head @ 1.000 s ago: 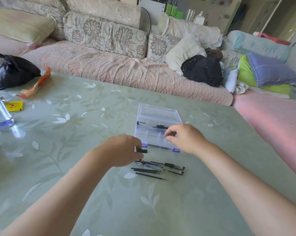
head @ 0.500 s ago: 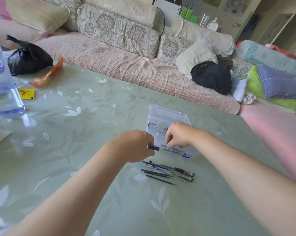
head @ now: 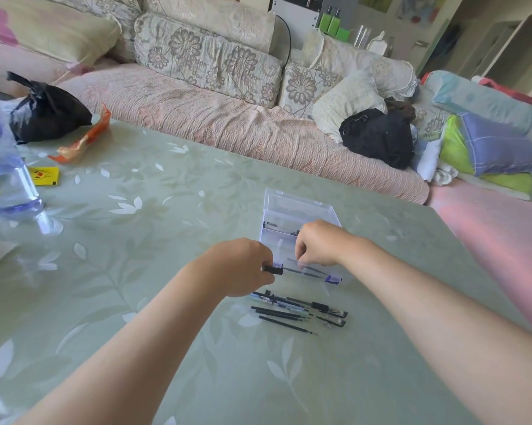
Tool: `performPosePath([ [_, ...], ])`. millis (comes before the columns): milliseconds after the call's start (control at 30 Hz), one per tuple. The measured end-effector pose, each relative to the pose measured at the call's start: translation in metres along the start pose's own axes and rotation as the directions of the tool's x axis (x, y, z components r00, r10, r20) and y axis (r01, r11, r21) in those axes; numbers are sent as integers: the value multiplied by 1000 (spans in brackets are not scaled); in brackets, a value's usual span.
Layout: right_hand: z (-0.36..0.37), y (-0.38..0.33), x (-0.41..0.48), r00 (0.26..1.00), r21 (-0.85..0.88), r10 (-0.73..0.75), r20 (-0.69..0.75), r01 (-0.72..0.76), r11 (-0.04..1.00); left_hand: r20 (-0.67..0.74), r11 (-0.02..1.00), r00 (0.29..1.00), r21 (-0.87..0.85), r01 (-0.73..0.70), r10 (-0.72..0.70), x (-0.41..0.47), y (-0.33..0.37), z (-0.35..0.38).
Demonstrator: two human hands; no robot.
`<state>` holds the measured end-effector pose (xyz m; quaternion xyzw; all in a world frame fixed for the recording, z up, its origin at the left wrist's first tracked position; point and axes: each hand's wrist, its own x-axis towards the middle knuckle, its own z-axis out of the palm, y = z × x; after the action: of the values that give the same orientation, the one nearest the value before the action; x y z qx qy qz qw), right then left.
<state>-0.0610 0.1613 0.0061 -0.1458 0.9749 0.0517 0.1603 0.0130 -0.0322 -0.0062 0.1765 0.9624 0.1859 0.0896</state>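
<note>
**A:** Head view: left hand (head: 240,265), grip curled round a short black pen piece (head: 274,269). Its end pokes out just at the near left corner of the clear box (head: 292,207).

**B:** Right hand?

**A:** Right hand (head: 317,243) is over the box's near compartment, fingertips pressed together above the thin dark refills (head: 304,271). Can't tell if it's actually pinching one.

**B:** Rest of the stock?

**A:** Loose pens (head: 298,306) in a row on the tabletop (head: 166,225), just this side of the box, not touching it.

**B:** Reads as packing pen parts into the box. Turn the piece parallel to the compartment's long side, lower it flat, and let go only once it's below the rim.

**A:** Box looks light and will probably skate on that glossy top.

**B:** Then brace its wall with the right hand, out of the drop path. Keep the left wrist high so it doesn't sweep the loose pens.
</note>
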Motion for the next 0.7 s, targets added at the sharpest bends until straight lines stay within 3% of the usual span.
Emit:
performPosePath([
  [200, -5, 1, -3, 999, 16, -46, -1, 46, 999, 34, 1000, 999, 13, 7, -8, 0, -1, -2],
  [500, -12, 6, -46, 942, 245, 16, -335, 71, 967, -33, 995, 999, -95, -33, 30, 1, -2, -2],
  [700, 24, 7, -91, 905, 380, 61, -421, 115, 918, -44, 995, 999, -93, -28, 23, 1, -2, 0],
])
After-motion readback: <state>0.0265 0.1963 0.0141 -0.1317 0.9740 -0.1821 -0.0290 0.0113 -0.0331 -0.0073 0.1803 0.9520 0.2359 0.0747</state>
